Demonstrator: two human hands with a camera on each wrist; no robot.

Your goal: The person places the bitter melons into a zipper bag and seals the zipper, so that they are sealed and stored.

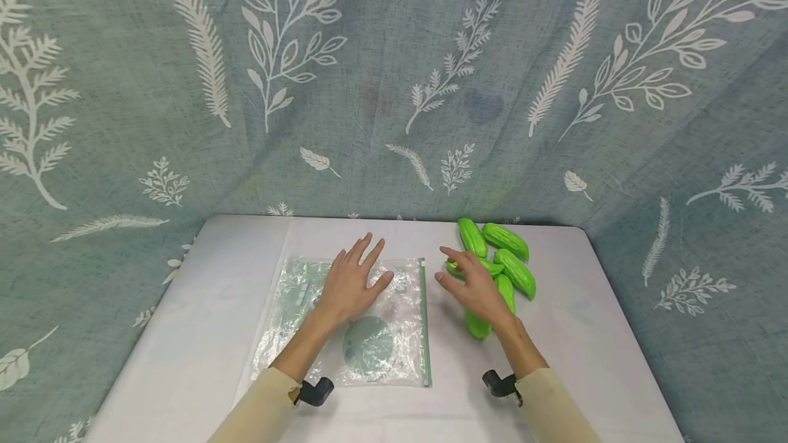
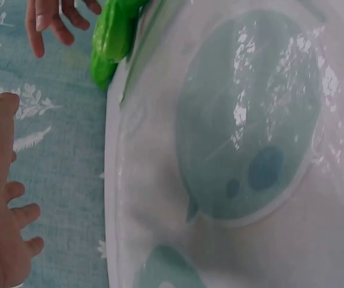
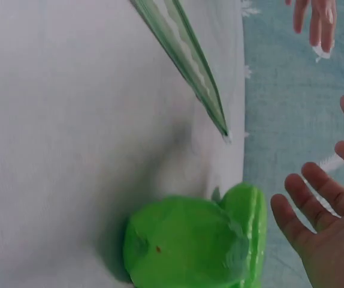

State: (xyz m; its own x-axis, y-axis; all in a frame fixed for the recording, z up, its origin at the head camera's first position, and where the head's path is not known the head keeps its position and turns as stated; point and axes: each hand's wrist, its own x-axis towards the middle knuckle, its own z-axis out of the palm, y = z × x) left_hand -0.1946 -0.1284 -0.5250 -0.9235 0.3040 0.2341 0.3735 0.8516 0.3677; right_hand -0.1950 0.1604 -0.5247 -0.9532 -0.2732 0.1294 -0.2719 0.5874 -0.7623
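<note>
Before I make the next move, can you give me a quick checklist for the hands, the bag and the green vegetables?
1. Left hand holding nothing: ok.
2. Right hand holding nothing: ok.
3. Clear bag lying flat on the table: ok.
4. Bag's green strip on the side facing the green vegetables: ok.
5. Bag mouth unsealed: cannot tell.
6. All vegetables unobstructed in the head view: not ok, the right hand partly covers some.
</note>
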